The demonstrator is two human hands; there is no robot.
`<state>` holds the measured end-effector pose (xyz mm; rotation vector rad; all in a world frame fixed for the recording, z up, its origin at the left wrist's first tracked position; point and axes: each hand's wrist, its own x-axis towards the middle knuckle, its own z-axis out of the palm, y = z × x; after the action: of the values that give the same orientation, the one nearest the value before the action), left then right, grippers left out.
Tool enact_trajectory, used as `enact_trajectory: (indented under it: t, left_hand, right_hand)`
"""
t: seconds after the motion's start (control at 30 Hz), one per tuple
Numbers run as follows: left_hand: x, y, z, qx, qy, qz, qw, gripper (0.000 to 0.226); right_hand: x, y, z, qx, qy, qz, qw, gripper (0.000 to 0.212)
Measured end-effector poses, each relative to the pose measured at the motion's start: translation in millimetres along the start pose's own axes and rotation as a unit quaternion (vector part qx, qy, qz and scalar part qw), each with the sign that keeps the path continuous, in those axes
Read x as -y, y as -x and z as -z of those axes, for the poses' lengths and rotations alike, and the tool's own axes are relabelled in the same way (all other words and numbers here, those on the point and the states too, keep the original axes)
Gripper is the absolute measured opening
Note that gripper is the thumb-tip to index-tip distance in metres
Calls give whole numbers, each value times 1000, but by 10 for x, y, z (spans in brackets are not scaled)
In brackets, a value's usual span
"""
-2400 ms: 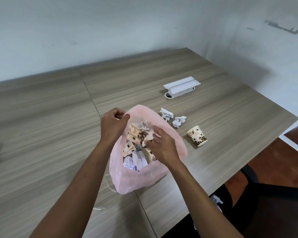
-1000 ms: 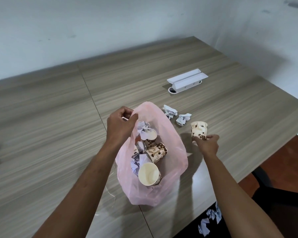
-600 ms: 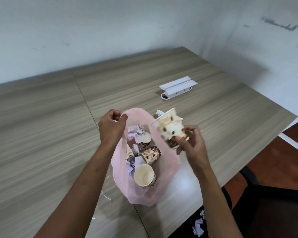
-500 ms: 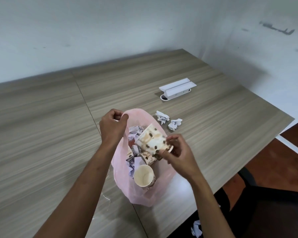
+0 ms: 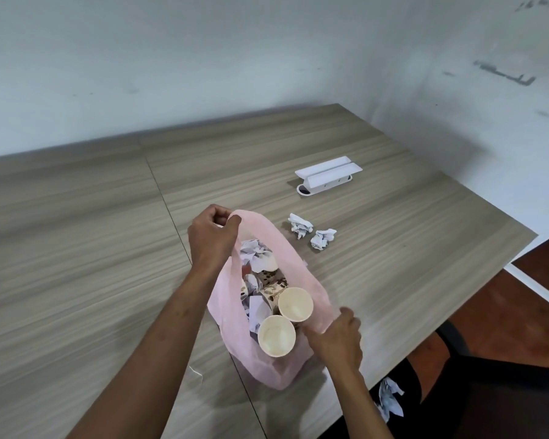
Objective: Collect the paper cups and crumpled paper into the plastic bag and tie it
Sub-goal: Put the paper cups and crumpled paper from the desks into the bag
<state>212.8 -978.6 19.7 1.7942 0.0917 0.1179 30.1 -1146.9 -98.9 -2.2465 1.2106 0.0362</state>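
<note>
Pink plastic bag [image 5: 301, 248] sits open on the wooden worktop [image 5: 76, 248], near its front edge. At the far side of the mouth, the left hand [image 5: 211, 237] reaches forward with its fingers and thumb curled tight, pinching the rim and lifting it. At the near right side the right hand [image 5: 339, 335] grips the rim too, fingers closed on the plastic, though blur softens the detail. Inside lie several paper cups, two [image 5: 295, 304] [image 5: 276, 335] showing their cream insides upward, mixed with crumpled paper [image 5: 254, 251]. Two more crumpled paper balls [image 5: 300, 225] [image 5: 322, 239] rest on the worktop just beyond the bag, close together.
</note>
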Motion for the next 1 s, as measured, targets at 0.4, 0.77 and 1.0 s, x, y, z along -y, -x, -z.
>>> enact_trajectory:
  t: [0.4, 0.77, 1.0]
  left_hand:
    - [-138, -178, 178, -80, 21, 16, 996, 16]
    - [-34, -227, 462, -110, 53, 29, 992, 13]
    - [3, -338, 682, -137, -7, 8, 991, 10]
  right_hand:
    - [557, -417, 1055, -107, -306, 132, 937, 27]
    - [705, -563, 1078, 1, -260, 132, 956, 31]
    - [670, -699, 718, 100, -213, 139, 962, 23]
